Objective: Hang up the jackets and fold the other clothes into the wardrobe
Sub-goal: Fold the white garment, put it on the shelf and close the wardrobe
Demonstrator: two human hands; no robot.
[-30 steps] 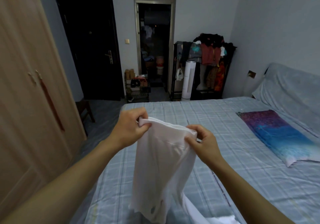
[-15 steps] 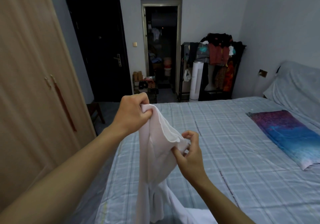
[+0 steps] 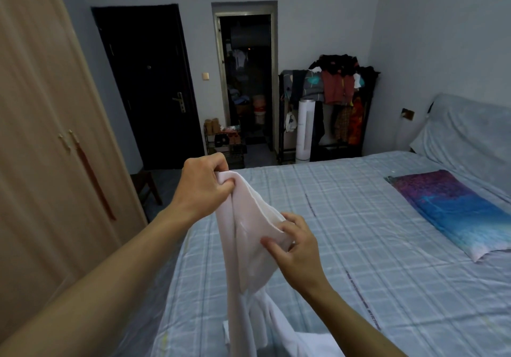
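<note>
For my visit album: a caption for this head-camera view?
Both hands, left hand and right hand, hold a white garment above the checked bed.

Both arms reach forward, hands raised.
Left hand is fisted higher and farther; right hand pinches lower, nearer, fingers curled.

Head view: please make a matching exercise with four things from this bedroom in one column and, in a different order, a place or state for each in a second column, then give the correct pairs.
Things
1. white garment
2. purple and blue pillow
3. wardrobe
4. clothes rack

Places or states
A. against the far wall, loaded with clothes
B. lying on the checked bed
C. held up by the left hand and the right hand
D. on the left, doors closed

Pairs: 1-C, 2-B, 3-D, 4-A
</note>
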